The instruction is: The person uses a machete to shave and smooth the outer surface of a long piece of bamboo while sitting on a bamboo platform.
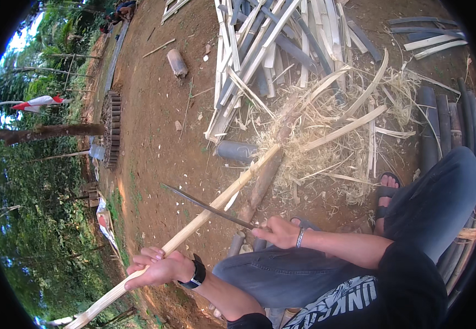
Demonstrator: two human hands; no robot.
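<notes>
My left hand (158,267) is closed round a long pale bamboo strip (202,216), which slants from the lower left up to a log in the middle. The strip's far end lies against that log (265,180). In my right hand (277,232) is the handle of a long knife (210,208); the fist hides most of the handle. Its dark, narrow blade points to the left and crosses the strip, seemingly touching or just over it. Curly bamboo shavings (331,159) lie heaped round the log's far part.
A big pile of split bamboo (265,49) lies beyond the shavings, with more strips (430,38) at the far right. Dark bamboo poles (447,123) lie beside my sandalled foot (387,192). A short bamboo piece (177,63) rests on the brown dirt ground (156,120).
</notes>
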